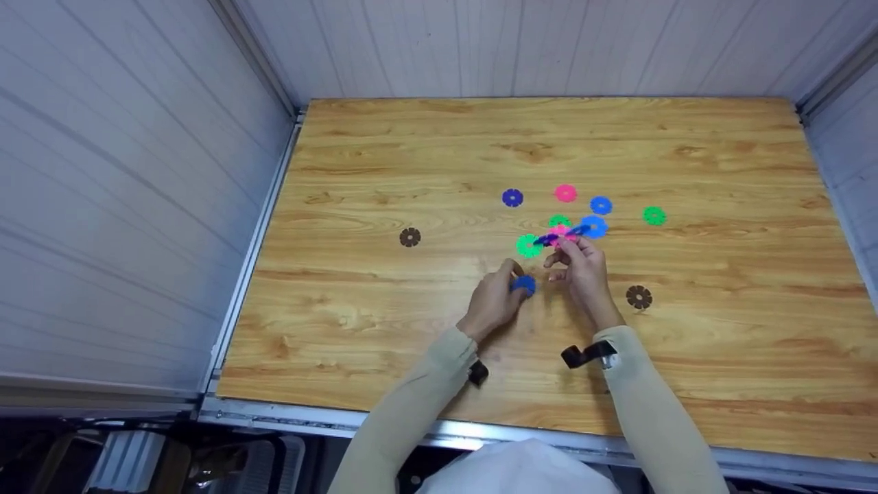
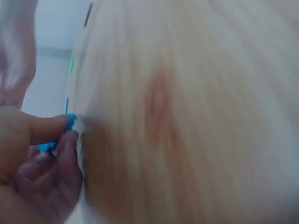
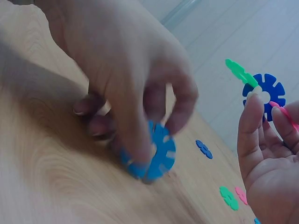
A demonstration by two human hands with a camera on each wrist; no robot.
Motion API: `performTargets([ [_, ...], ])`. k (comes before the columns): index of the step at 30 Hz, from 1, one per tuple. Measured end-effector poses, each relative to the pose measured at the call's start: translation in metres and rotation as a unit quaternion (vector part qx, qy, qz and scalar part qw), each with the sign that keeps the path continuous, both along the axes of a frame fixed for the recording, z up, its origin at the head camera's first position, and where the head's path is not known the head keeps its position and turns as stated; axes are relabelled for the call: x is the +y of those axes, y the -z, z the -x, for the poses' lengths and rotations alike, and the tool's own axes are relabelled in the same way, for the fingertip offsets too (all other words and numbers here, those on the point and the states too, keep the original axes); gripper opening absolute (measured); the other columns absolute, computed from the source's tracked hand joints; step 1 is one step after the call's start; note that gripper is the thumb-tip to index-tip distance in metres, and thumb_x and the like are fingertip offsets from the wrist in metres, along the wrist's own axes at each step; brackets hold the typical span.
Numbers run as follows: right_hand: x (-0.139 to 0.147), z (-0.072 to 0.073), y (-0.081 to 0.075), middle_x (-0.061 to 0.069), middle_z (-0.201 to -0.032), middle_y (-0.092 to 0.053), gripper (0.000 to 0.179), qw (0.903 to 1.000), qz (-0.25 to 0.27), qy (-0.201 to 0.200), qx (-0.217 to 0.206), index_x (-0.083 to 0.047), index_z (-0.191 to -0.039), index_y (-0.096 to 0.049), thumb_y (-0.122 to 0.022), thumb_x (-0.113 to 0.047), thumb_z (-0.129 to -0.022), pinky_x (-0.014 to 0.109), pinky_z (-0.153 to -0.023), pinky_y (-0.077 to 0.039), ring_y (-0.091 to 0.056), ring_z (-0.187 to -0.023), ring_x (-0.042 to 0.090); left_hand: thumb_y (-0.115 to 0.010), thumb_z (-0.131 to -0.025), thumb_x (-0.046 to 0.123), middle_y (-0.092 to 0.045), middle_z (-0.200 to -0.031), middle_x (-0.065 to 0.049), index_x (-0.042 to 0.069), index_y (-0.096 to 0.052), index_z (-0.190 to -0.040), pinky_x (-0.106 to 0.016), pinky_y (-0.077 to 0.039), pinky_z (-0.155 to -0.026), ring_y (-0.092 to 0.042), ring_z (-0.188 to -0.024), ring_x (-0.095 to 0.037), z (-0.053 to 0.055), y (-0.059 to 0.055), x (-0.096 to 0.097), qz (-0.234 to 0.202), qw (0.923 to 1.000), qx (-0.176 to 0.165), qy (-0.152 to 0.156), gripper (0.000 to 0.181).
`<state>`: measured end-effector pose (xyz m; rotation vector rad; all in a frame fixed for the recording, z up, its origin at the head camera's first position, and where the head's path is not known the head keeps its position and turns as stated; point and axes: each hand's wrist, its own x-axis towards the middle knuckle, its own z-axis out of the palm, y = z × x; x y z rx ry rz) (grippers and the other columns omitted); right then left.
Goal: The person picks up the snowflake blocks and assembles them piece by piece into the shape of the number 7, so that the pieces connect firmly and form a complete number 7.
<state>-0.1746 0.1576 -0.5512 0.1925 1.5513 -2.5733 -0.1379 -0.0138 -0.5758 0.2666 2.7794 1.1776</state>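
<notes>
In the head view my left hand pinches a blue notched plastic disc between thumb and fingers, just above the table. The right wrist view shows this blue disc tilted on edge, its lower rim close to the wood. My right hand pinches a cluster of interlocked discs. Within that cluster are a green disc, a dark blue disc, a pink disc and a light blue disc. Fingers partly cover where the pieces join.
Loose on the wooden table lie a dark blue disc, a pink disc, a blue disc, a green disc and brown discs on both sides. Another green disc lies behind the cluster. Pale panels wall the table.
</notes>
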Motion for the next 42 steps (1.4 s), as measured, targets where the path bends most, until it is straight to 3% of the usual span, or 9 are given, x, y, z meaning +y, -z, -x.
performTargets([
  [3,0.001,0.002,-0.001,0.008,-0.076,-0.058,0.02,0.9999,-0.003,0.011,0.004,-0.003,-0.082,-0.056,-0.056,-0.009,-0.101,0.027,-0.042,-0.05,-0.062,-0.06,0.019,-0.067,-0.095,0.008,-0.066,-0.086,0.0,0.008,-0.059,-0.116,-0.024,-0.051,-0.065,-0.061,-0.073,-0.01,0.003,-0.004,-0.014,-0.082,0.9962,0.013,-0.026,0.023],
  [7,0.001,0.003,-0.002,0.008,-0.078,-0.057,0.02,0.9998,0.0,0.018,-0.001,-0.003,-0.082,-0.055,-0.059,-0.01,-0.1,0.027,-0.042,-0.05,-0.062,-0.06,0.018,-0.07,-0.093,0.006,-0.067,-0.085,0.0,0.004,-0.063,-0.114,-0.022,-0.052,-0.065,-0.062,-0.073,-0.008,0.006,-0.011,-0.026,-0.171,0.983,0.036,-0.058,0.022],
  [12,-0.001,0.003,-0.002,0.008,-0.078,-0.058,0.02,0.9998,-0.006,0.013,-0.012,-0.003,-0.083,-0.056,-0.058,-0.011,-0.1,0.027,-0.042,-0.051,-0.063,-0.06,0.018,-0.071,-0.091,0.004,-0.068,-0.086,-0.003,0.002,-0.063,-0.108,-0.025,-0.055,-0.064,-0.064,-0.072,-0.012,0.006,-0.017,-0.034,-0.24,0.9668,0.056,-0.067,0.019],
  [14,-0.001,0.003,-0.001,0.009,-0.077,-0.058,0.02,0.9998,-0.011,0.01,-0.013,-0.003,-0.082,-0.057,-0.058,-0.01,-0.1,0.027,-0.042,-0.051,-0.063,-0.06,0.018,-0.071,-0.091,0.005,-0.069,-0.087,-0.003,0.002,-0.063,-0.107,-0.025,-0.055,-0.065,-0.063,-0.073,-0.012,0.006,-0.018,-0.034,-0.244,0.9653,0.067,-0.068,0.018],
  [21,-0.002,0.004,-0.002,0.008,-0.076,-0.058,0.022,0.9994,-0.034,-0.009,-0.004,-0.003,-0.08,-0.055,-0.054,-0.008,-0.101,0.027,-0.042,-0.051,-0.062,-0.059,0.019,-0.072,-0.091,0.007,-0.068,-0.083,-0.001,0.002,-0.069,-0.092,-0.026,-0.053,-0.066,-0.061,-0.073,-0.008,0.007,-0.02,-0.035,-0.198,0.9702,0.129,-0.055,0.006],
  [33,-0.008,0.0,-0.003,0.011,-0.074,-0.059,0.021,0.9993,-0.027,-0.018,0.017,-0.001,-0.081,-0.049,-0.043,-0.002,-0.102,0.029,-0.039,-0.05,-0.061,-0.06,0.021,-0.074,-0.089,0.003,-0.066,-0.077,-0.001,0.002,-0.069,-0.081,-0.023,-0.051,-0.059,-0.059,-0.068,-0.007,0.002,-0.024,-0.032,-0.201,0.9666,0.157,-0.022,0.009],
  [42,-0.014,0.0,-0.004,0.01,-0.074,-0.051,0.023,0.9986,-0.019,-0.031,0.039,-0.001,-0.081,-0.047,-0.041,-0.003,-0.103,0.04,-0.048,-0.056,-0.065,-0.067,0.021,-0.072,-0.087,-0.003,-0.065,-0.072,-0.005,-0.001,-0.068,-0.078,-0.02,-0.049,-0.057,-0.057,-0.063,-0.008,-0.002,-0.022,-0.025,-0.193,0.9634,0.185,-0.014,0.01],
])
